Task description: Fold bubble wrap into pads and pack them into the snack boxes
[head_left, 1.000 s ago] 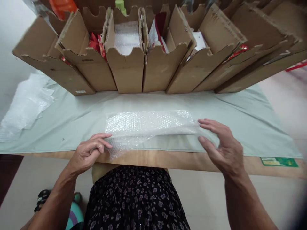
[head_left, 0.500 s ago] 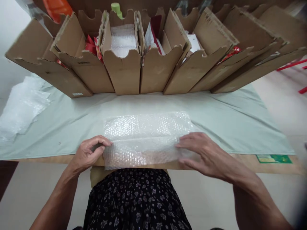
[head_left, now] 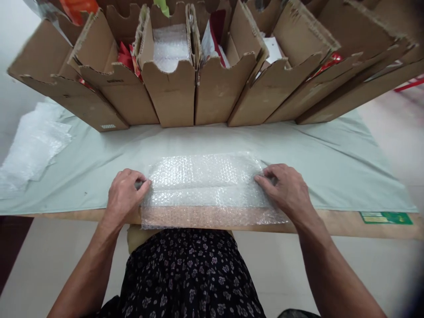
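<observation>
A clear sheet of bubble wrap (head_left: 208, 181) lies flat across the front of the table, its near edge over the bare wooden strip. My left hand (head_left: 127, 192) pinches the sheet's left edge between thumb and fingers. At the opposite side my right hand (head_left: 283, 185) pinches the right edge, thumb against the fingers. A crease runs across the middle of the sheet. The lower right corner reaches out beneath my right hand.
Several cardboard bins (head_left: 172, 92) stand in a row at the back, some holding red or white packets and bubble wrap. More bubble wrap (head_left: 36, 145) is piled at the left. A green card (head_left: 386, 217) lies at the right front edge.
My right hand has gone from loosely spread to pinching the sheet's edge, a little farther back. My left hand has moved slightly back along the left edge. The sheet's right side now lies flatter.
</observation>
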`<state>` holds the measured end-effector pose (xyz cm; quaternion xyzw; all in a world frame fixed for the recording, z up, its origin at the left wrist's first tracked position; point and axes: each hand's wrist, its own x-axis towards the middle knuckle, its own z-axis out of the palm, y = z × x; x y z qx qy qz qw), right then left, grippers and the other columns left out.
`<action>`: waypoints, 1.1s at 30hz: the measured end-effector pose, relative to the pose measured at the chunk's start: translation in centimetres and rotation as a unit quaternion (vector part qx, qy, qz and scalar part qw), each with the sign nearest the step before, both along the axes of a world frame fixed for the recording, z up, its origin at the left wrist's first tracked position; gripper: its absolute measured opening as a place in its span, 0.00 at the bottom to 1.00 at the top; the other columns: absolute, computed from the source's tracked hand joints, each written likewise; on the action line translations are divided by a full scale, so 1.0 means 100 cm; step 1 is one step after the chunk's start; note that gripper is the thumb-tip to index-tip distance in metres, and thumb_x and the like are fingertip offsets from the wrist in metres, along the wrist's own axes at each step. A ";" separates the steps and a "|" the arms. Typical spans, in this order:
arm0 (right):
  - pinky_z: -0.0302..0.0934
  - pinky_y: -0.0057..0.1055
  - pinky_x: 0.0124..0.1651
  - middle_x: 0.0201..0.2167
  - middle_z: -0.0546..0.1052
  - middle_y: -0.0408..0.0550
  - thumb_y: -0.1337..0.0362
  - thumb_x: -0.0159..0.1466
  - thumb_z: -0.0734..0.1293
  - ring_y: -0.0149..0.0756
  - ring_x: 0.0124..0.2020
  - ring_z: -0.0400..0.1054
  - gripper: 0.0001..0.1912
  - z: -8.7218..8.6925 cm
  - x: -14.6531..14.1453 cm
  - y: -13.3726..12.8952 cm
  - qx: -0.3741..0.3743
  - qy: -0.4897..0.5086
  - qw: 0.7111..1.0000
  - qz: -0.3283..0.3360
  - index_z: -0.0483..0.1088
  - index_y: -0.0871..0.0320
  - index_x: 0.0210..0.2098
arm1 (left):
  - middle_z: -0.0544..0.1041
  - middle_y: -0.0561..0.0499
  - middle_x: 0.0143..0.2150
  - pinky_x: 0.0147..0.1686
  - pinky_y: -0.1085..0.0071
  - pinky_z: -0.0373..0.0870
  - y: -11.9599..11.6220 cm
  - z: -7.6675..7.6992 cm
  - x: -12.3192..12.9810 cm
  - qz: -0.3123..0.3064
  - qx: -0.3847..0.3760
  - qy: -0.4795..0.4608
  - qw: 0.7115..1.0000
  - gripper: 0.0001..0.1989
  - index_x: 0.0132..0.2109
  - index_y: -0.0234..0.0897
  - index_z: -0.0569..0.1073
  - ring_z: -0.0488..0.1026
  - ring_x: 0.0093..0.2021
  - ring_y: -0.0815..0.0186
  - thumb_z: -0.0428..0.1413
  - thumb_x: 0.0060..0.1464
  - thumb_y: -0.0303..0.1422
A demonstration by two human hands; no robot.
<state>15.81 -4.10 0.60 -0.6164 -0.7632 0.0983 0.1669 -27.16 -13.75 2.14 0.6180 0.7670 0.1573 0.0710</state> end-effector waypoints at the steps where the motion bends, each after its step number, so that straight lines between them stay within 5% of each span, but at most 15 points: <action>1: 0.67 0.53 0.48 0.36 0.80 0.56 0.46 0.67 0.63 0.53 0.41 0.75 0.20 0.000 -0.003 -0.002 0.007 0.018 1.000 0.000 0.73 0.55 0.32 | 0.79 0.44 0.37 0.47 0.54 0.74 -0.001 -0.001 0.002 -0.007 0.013 -0.011 1.000 0.11 0.33 0.41 0.75 0.76 0.43 0.51 0.53 0.57 0.41; 9: 0.65 0.40 0.43 0.32 0.79 0.47 0.51 0.63 0.69 0.43 0.35 0.74 0.12 0.029 -0.017 -0.008 0.086 0.142 0.985 -0.055 0.72 0.53 0.33 | 0.81 0.45 0.43 0.49 0.57 0.76 0.019 0.021 -0.009 -0.021 0.167 -0.020 0.985 0.07 0.33 0.41 0.72 0.79 0.47 0.54 0.56 0.58 0.37; 14: 0.68 0.45 0.48 0.38 0.81 0.51 0.54 0.61 0.67 0.45 0.37 0.75 0.14 0.008 -0.034 0.031 0.091 0.126 0.986 -0.052 0.72 0.54 0.42 | 0.81 0.42 0.44 0.52 0.52 0.75 0.055 0.012 -0.015 -0.002 0.154 0.022 0.988 0.05 0.35 0.40 0.74 0.79 0.49 0.49 0.55 0.58 0.34; 18: 0.68 0.56 0.53 0.60 0.76 0.66 0.54 0.63 0.65 0.60 0.57 0.73 0.26 -0.009 -0.023 0.042 0.154 0.044 0.986 -0.048 0.70 0.58 0.58 | 0.78 0.35 0.56 0.57 0.48 0.74 0.051 -0.002 -0.017 -0.004 0.130 0.046 0.990 0.18 0.55 0.34 0.75 0.76 0.56 0.44 0.56 0.61 0.38; 22: 0.64 0.62 0.61 0.68 0.69 0.68 0.53 0.69 0.65 0.65 0.66 0.67 0.24 0.006 -0.021 0.031 0.226 0.021 0.974 -0.019 0.69 0.57 0.60 | 0.76 0.36 0.61 0.61 0.49 0.72 0.038 0.001 -0.004 -0.062 0.153 0.053 0.985 0.19 0.61 0.37 0.72 0.75 0.61 0.46 0.54 0.66 0.38; 27: 0.59 0.57 0.69 0.72 0.65 0.60 0.57 0.72 0.63 0.57 0.71 0.62 0.26 0.027 -0.099 0.028 0.137 0.036 0.977 0.161 0.64 0.53 0.67 | 0.68 0.37 0.72 0.70 0.47 0.63 0.069 0.008 0.044 -0.201 0.096 0.031 0.974 0.23 0.67 0.37 0.68 0.63 0.74 0.47 0.53 0.67 0.35; 30: 0.59 0.56 0.68 0.76 0.60 0.58 0.54 0.73 0.61 0.56 0.73 0.58 0.31 0.014 -0.137 0.033 0.033 -0.012 0.971 0.239 0.61 0.54 0.72 | 0.60 0.37 0.78 0.74 0.46 0.56 0.086 -0.005 0.060 -0.258 0.020 0.033 0.965 0.28 0.71 0.36 0.64 0.54 0.79 0.47 0.53 0.68 0.40; 33: 0.55 0.55 0.72 0.76 0.59 0.58 0.49 0.75 0.58 0.56 0.76 0.54 0.32 -0.005 -0.127 0.033 0.002 -0.077 0.968 0.239 0.60 0.56 0.73 | 0.57 0.36 0.79 0.76 0.45 0.48 0.080 -0.019 0.045 -0.236 -0.032 0.057 0.970 0.32 0.73 0.35 0.61 0.51 0.80 0.47 0.50 0.70 0.45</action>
